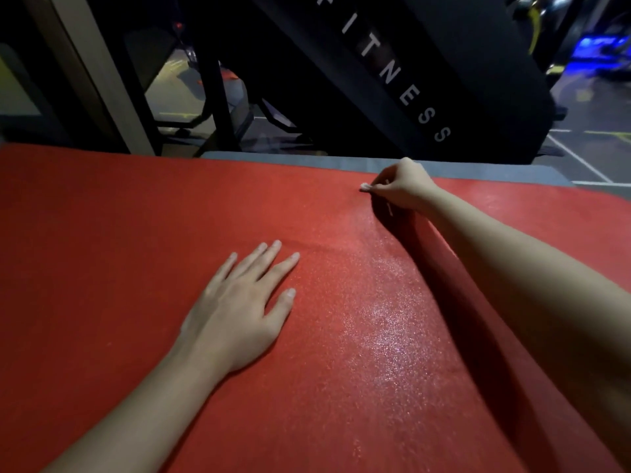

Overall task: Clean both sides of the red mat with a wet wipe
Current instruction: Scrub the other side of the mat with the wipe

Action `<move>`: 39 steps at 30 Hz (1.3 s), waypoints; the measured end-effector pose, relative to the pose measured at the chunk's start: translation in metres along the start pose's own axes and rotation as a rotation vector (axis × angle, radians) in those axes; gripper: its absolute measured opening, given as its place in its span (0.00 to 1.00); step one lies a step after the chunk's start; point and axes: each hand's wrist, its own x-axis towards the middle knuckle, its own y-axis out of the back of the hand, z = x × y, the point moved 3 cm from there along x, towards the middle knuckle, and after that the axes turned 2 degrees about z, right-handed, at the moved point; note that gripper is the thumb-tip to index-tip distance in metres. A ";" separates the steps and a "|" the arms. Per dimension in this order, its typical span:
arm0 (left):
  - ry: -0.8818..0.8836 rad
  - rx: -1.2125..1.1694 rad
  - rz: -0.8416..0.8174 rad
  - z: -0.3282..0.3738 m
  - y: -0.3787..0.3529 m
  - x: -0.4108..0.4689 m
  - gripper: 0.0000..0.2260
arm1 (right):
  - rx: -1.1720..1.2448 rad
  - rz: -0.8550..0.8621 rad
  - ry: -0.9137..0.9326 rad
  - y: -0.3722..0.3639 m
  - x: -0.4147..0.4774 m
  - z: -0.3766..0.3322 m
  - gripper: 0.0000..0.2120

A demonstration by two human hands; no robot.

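Nearest the lens, the red mat [102,250] fills the whole lower view. It is spread flat on a grey platform [307,158], of which only a strip shows past the mat's far edge. On the left the mat looks dull and dry, an even matt red with a fine grainy texture. The left hand [239,308] lies palm down on that part, fingers straight and slightly spread, pressing the mat flat and holding nothing. Just to its right, a broad wet sheen [386,319] runs from the near area up toward the far edge, glinting on the grain. That stripe seems to have been wiped, while the left portion does not look wiped. Right of the stripe, a dark band follows the right forearm; whether it is shadow or a fold in the mat cannot be told. At the far edge the right hand [403,189] has its fingers curled tight, pinching a small white scrap against the mat, most likely the wet wipe [364,188], though little of it shows. My reading is that the upper face is partly cleaned and the underside, not visible, remains to be done. Beyond the mat stands a black panel [392,63] lettered FITNESS.
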 end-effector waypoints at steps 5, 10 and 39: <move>0.006 0.005 -0.003 0.002 0.000 -0.001 0.29 | -0.033 0.090 -0.030 0.005 0.022 0.008 0.08; -0.002 -0.003 0.006 0.001 0.001 0.000 0.28 | 0.009 0.223 -0.234 -0.017 0.048 0.016 0.13; 0.031 -0.024 0.023 0.000 0.001 0.001 0.29 | -0.024 -0.166 0.246 0.005 -0.141 -0.037 0.07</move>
